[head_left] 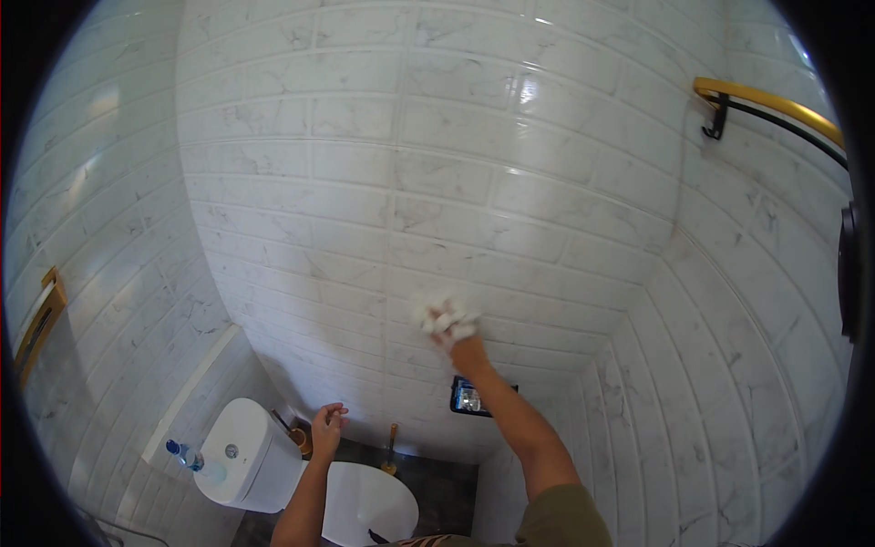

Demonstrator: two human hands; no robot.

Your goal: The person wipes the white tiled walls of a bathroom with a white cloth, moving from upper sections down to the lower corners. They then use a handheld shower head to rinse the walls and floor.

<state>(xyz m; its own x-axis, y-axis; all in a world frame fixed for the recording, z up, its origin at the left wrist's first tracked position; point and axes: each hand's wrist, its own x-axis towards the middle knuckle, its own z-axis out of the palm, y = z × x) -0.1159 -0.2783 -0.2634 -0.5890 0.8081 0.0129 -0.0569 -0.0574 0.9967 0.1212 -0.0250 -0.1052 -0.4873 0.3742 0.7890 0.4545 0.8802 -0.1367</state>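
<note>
- Head view: a narrow toilet room, its back wall [355, 228] facing the person and side walls closing in at both edges, all bending with the lens; dark floor [448, 488] shows low down.
- A white toilet stands at lower left, its closed lid [369, 501] smooth and rounded, its cistern [260, 460] topped by a round metallic button; a clear bottle [188, 456] with a blue cap stands on the cistern.
- The walls carry glossy, oblong, white tiles with grey marbling, laid like bricks, and catch bright reflections.
- Gold-coloured fittings: a curved rail [775, 98] with a black hook [716, 120] at upper right, a flat frame [55, 290] at far left, and an upright handle [392, 445] behind the toilet.
- A small black-framed rectangle [468, 396] with a shiny face sits just beside the right forearm.
- The right hand [454, 345] has its fingers closed around a white cloth [461, 324], held against the lower middle of the back wall.
- The cloth looks soft, bunched and blurred at its edges.
- The left hand [325, 432] hangs between cistern and handle, empty, fingers loosely half bent.
</note>
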